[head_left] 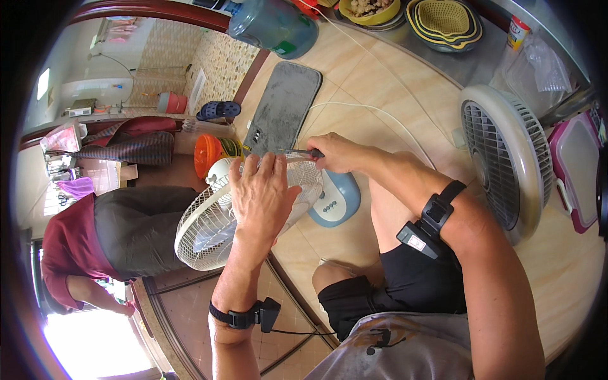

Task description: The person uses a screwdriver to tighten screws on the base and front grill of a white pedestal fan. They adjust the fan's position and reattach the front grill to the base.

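A white fan [204, 218] with a round wire guard stands tilted in front of me on a blue and white base [335, 201] with several buttons. My left hand [261, 193] lies over the guard, its fingers stretched out and thumb apart. In my right hand [339, 154] is a screwdriver [315, 153], gripped by its dark handle. Its thin shaft points left along the guard's far edge, towards my left fingertips. Whether the tip touches a screw cannot be made out. Part of the guard is hidden behind my left hand.
A grey mat [285, 95] lies beyond the fan, with an orange bucket [208, 155] to its left. On my right stands a second box-shaped fan [506, 161]. A white cord [380, 114] crosses the tiles. At left, another person [136, 231] bends away.
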`<state>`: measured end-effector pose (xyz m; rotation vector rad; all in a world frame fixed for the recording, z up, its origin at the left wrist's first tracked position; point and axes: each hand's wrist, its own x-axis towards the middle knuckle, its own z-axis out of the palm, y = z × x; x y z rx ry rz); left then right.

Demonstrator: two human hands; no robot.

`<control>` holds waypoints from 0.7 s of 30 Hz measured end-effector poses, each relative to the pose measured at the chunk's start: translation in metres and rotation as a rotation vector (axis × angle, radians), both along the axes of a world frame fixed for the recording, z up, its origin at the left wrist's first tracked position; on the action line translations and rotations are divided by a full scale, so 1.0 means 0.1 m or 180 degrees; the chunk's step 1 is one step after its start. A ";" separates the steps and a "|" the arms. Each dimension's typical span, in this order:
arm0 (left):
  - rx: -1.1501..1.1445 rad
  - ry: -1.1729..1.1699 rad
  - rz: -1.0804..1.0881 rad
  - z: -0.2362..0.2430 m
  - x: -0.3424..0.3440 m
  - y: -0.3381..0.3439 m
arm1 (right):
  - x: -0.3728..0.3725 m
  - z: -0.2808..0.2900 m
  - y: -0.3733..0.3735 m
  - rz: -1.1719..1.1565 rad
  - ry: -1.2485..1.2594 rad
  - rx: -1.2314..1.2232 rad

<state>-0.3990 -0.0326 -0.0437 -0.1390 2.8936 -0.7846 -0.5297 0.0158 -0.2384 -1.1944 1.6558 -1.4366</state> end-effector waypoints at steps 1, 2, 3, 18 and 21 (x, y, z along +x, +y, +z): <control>-0.0018 -0.0022 0.0030 0.00 0.00 0.00 | 0.00 -0.01 0.00 -0.0012 -0.0038 -0.0048; -0.0015 -0.0007 0.0057 0.00 0.00 0.01 | 0.00 -0.02 0.00 -0.0013 -0.0064 -0.0050; 0.0017 -0.0005 0.0092 -0.01 0.00 0.02 | 0.01 -0.03 0.01 -0.0024 -0.0083 -0.0059; 0.2203 0.1302 -0.0914 -0.63 0.64 0.52 | 0.15 -0.62 0.03 -0.0564 -0.0684 0.0444; 0.4055 0.1442 0.1186 -1.41 1.06 0.57 | 0.16 -0.79 0.15 -0.0433 -0.0747 0.0511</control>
